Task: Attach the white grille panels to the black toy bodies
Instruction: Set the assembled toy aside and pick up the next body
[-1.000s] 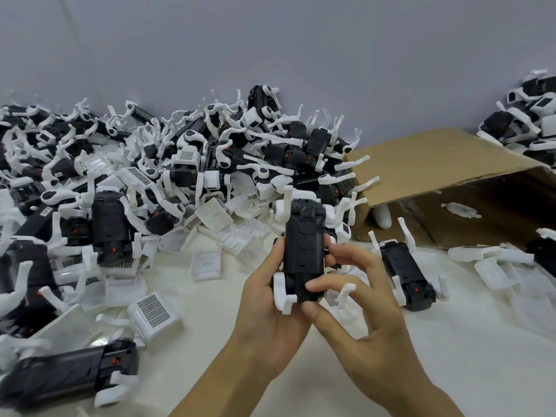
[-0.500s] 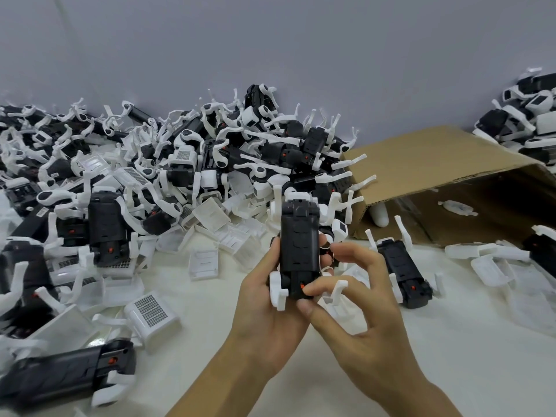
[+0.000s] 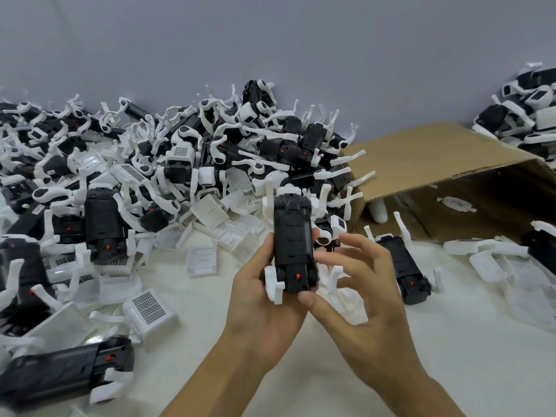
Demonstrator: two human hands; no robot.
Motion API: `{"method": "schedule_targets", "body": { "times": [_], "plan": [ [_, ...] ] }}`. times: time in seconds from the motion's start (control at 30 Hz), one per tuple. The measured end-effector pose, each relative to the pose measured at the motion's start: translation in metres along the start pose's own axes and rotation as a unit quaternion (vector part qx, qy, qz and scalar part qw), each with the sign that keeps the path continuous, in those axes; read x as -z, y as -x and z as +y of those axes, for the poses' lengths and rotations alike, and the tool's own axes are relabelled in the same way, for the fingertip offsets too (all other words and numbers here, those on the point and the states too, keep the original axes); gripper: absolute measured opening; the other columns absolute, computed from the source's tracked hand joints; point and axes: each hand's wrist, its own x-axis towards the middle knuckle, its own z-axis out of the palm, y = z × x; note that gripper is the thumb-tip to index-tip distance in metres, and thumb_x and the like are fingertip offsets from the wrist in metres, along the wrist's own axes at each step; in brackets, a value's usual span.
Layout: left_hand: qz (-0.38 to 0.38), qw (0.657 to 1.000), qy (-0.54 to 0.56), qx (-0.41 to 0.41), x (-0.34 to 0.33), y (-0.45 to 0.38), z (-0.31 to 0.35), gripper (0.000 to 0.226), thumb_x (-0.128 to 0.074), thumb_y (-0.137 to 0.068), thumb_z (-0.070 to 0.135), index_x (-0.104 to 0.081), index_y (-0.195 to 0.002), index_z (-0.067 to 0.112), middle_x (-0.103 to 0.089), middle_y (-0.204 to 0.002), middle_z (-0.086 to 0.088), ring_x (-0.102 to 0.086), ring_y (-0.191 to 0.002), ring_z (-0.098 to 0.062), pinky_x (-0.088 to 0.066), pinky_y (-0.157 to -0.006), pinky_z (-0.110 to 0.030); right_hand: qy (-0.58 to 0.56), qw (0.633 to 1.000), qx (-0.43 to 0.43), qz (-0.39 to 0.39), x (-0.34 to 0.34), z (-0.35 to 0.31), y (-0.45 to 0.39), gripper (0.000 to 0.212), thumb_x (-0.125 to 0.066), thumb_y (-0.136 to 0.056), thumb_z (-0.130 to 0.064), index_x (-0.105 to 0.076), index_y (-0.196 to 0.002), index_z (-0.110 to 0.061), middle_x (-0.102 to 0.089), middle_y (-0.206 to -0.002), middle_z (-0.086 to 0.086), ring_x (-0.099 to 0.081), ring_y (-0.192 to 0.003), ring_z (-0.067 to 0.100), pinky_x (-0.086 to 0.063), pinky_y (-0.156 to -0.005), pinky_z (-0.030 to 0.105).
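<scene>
A black toy body (image 3: 293, 242) with white legs stands upright above the table's middle. My left hand (image 3: 264, 299) grips it from the left and below, fingers wrapped behind it. My right hand (image 3: 358, 299) has its thumb tip against the body's bottom end and its fingertips on the right side, the fingers curved. A loose white grille panel (image 3: 149, 307) lies on the table to the left. Several more white panels (image 3: 207, 210) lie at the foot of the pile.
A big heap of black-and-white toy bodies (image 3: 168, 164) fills the left and back. Another black body (image 3: 404, 266) lies just right of my hands. An open cardboard box (image 3: 421, 164) lies on its side at the right, more toys (image 3: 523, 115) behind it.
My right hand's fingers have opened out a little and slid to the body's right side; the thumb stays under its bottom end. The body sits slightly higher in my left hand.
</scene>
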Motion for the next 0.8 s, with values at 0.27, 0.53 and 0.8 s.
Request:
{"method": "schedule_targets", "body": {
  "times": [0.27, 0.53, 0.8],
  "plan": [
    [0.002, 0.981, -0.136, -0.140, -0.006, 0.002, 0.010, 0.049, -0.062, -0.089, 0.023, -0.058, -0.136, 0.010, -0.067, -0.127, -0.020, -0.063, -0.118, -0.033, -0.045, -0.100, -0.044, -0.093, 0.986, -0.138, -0.005, 0.005, -0.007, -0.004, 0.068, -0.062, -0.071, -0.083, -0.050, -0.131, -0.053, -0.058, -0.135, -0.022, -0.053, -0.127, -0.001, -0.047, -0.091, 0.010],
    [-0.028, 0.940, -0.236, -0.244, -0.009, 0.004, 0.015, 0.035, -0.060, -0.082, 0.035, -0.079, -0.092, 0.008, -0.072, -0.111, -0.021, -0.065, -0.113, -0.032, -0.050, -0.099, -0.042, -0.193, 0.947, -0.258, -0.014, 0.003, -0.002, -0.007, 0.033, -0.077, -0.074, -0.043, -0.071, -0.104, -0.032, -0.078, -0.099, -0.015, -0.072, -0.095, 0.002, -0.053, -0.074, 0.010],
    [0.318, 0.528, -0.762, -0.200, 0.050, -0.019, 0.045, 0.048, -0.064, -0.091, 0.025, -0.053, -0.138, 0.024, -0.047, -0.142, -0.004, -0.031, -0.138, -0.028, -0.031, -0.110, -0.042, -0.252, 0.928, -0.271, 0.048, 0.007, -0.002, -0.011, 0.022, -0.081, -0.073, -0.041, -0.078, -0.095, -0.035, -0.079, -0.097, -0.004, -0.074, -0.091, 0.008, -0.052, -0.070, 0.010]
  ]
}}
